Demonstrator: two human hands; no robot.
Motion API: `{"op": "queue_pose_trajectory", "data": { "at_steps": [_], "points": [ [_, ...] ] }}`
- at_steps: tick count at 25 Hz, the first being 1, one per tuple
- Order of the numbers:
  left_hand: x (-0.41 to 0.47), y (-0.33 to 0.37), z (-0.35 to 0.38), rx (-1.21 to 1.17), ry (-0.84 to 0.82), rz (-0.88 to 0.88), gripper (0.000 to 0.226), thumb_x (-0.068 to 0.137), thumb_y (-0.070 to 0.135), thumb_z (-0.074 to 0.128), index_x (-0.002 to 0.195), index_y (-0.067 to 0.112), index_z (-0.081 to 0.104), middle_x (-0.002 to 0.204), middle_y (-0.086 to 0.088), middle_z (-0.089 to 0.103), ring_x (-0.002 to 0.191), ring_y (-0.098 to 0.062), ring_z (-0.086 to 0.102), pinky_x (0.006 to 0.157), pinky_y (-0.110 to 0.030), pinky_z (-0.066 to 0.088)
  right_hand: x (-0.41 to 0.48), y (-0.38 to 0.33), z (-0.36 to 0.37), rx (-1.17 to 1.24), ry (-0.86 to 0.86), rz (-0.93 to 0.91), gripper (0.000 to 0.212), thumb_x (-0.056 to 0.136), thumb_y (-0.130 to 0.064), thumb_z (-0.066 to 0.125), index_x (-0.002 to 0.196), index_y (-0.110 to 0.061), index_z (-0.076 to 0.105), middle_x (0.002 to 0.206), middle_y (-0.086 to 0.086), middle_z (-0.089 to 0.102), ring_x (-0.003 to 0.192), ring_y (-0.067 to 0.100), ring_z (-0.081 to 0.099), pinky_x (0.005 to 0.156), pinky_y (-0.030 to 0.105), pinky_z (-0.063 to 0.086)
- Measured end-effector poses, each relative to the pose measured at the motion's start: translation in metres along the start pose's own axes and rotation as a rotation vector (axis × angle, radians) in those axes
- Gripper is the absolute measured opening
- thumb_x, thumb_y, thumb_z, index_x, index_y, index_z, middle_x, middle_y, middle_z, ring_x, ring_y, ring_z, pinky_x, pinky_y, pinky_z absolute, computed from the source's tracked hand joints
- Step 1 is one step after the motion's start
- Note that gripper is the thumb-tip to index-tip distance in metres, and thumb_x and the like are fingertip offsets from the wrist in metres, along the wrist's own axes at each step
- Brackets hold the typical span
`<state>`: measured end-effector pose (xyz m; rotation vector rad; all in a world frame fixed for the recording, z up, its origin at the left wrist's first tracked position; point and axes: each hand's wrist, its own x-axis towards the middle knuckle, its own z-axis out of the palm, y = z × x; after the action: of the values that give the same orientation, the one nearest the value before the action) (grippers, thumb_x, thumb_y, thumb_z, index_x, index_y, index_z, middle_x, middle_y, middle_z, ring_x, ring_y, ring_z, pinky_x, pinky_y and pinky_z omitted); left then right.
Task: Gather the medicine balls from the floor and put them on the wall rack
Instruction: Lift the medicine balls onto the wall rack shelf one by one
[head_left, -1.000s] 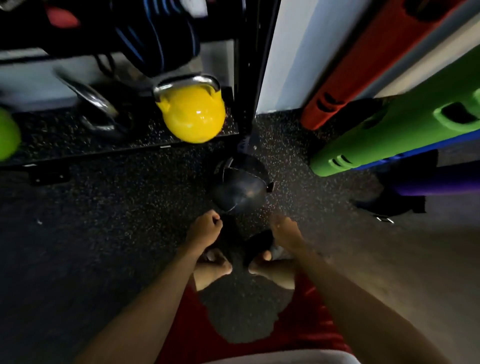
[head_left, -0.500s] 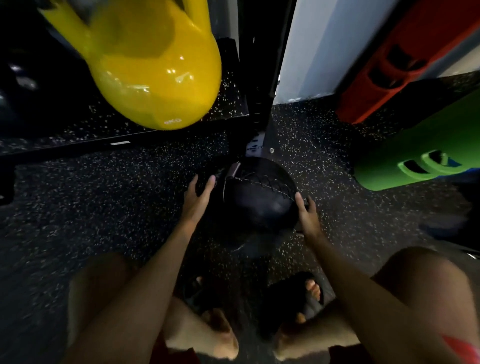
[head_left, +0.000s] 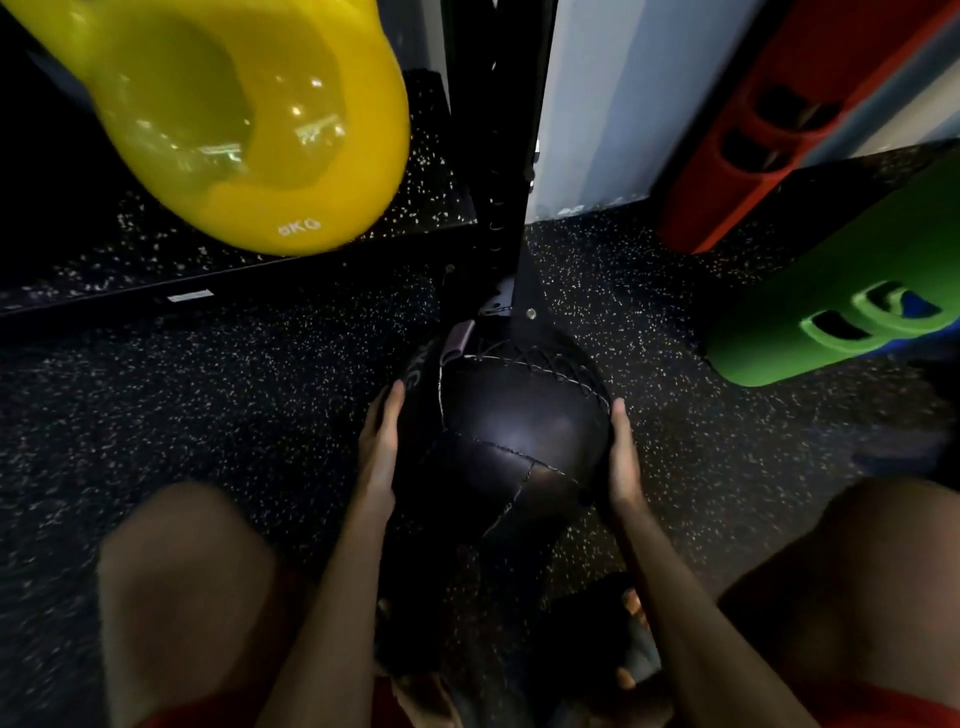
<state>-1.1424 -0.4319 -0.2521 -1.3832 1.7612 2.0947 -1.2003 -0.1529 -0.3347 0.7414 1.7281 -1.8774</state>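
Observation:
A black stitched leather medicine ball (head_left: 498, 431) sits low at the centre of the view, just in front of the foot of a black rack upright (head_left: 506, 156). My left hand (head_left: 379, 447) lies flat against the ball's left side. My right hand (head_left: 623, 452) presses on its right side. Both palms clasp the ball between them. Whether the ball still rests on the speckled rubber floor (head_left: 234, 415) I cannot tell.
A big yellow kettlebell (head_left: 270, 135) stands on the rack's low shelf (head_left: 208, 286) at upper left. A red foam roller (head_left: 769, 130) and a green one (head_left: 831, 322) lean at the right. My knees and sandalled feet fill the bottom of the view.
I have crouched lower and closer. My hands went from closed fists above my feet, to reaching around the ball, to pressing flat on both its sides.

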Motion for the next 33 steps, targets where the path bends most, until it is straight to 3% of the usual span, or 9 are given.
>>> {"op": "queue_pose_trajectory", "data": {
  "at_steps": [4,9,16,18,24,27,33],
  "points": [
    [-0.070,0.052,-0.016,-0.060,-0.011,0.004,0.086,0.062,0.088,0.061,0.135,0.045,0.054,0.142,0.010,0.054,0.128,-0.017,0.053,0.109,-0.043,0.044,-0.069,-0.066,-0.001,-0.036,-0.032,-0.010,0.076,0.078,-0.086,0.050,0.138,-0.041,0.055,0.143,-0.017,0.055,0.135,0.007,0.049,0.120,0.042,0.030],
    [-0.194,0.180,-0.030,-0.037,-0.010,0.040,0.090,0.059,0.089,0.061,0.135,0.041,0.057,0.141,0.010,0.057,0.128,-0.015,0.054,0.112,-0.043,0.042,-0.223,-0.209,0.007,-0.029,0.030,-0.108,0.074,0.078,-0.086,0.050,0.137,-0.043,0.056,0.143,-0.019,0.054,0.136,0.004,0.046,0.121,0.041,0.029],
    [-0.376,0.372,-0.065,-0.048,-0.111,0.107,0.081,0.071,0.086,0.055,0.140,0.044,0.051,0.146,0.018,0.049,0.133,-0.008,0.046,0.115,-0.041,0.036,-0.444,-0.404,0.038,0.037,0.085,-0.234,0.049,0.087,-0.075,0.050,0.112,-0.038,0.070,0.122,-0.016,0.067,0.121,0.003,0.057,0.115,0.039,0.037],
    [-0.408,0.421,-0.074,-0.053,-0.134,0.192,0.081,0.071,0.086,0.056,0.138,0.041,0.054,0.143,0.018,0.053,0.133,-0.007,0.048,0.117,-0.041,0.034,-0.489,-0.445,0.047,0.060,0.081,-0.312,0.055,0.085,-0.077,0.050,0.114,-0.035,0.071,0.123,-0.013,0.068,0.122,0.005,0.058,0.115,0.040,0.038],
    [-0.469,0.520,-0.089,-0.169,-0.234,0.392,0.077,0.073,0.080,0.063,0.134,0.033,0.060,0.137,0.006,0.062,0.126,-0.016,0.058,0.109,-0.043,0.044,-0.550,-0.547,0.069,0.029,0.009,-0.527,0.073,0.080,-0.086,0.046,0.122,-0.031,0.067,0.128,-0.011,0.066,0.128,0.009,0.055,0.116,0.041,0.035],
    [-0.507,0.552,-0.097,-0.271,-0.233,0.459,0.080,0.069,0.080,0.066,0.133,0.032,0.061,0.132,0.002,0.066,0.122,-0.020,0.062,0.107,-0.046,0.047,-0.580,-0.586,0.077,0.041,-0.056,-0.655,0.059,0.086,-0.077,0.044,0.113,-0.031,0.068,0.120,-0.018,0.067,0.121,0.002,0.057,0.113,0.034,0.038],
    [-0.587,0.615,-0.122,-0.328,-0.252,0.670,0.072,0.076,0.077,0.060,0.132,0.031,0.063,0.129,-0.001,0.067,0.119,-0.022,0.064,0.104,-0.045,0.049,-0.643,-0.657,0.097,0.063,-0.202,-0.839,0.080,0.079,-0.084,0.048,0.134,-0.028,0.061,0.135,-0.011,0.062,0.129,0.006,0.054,0.117,0.039,0.035]
  ]
}}
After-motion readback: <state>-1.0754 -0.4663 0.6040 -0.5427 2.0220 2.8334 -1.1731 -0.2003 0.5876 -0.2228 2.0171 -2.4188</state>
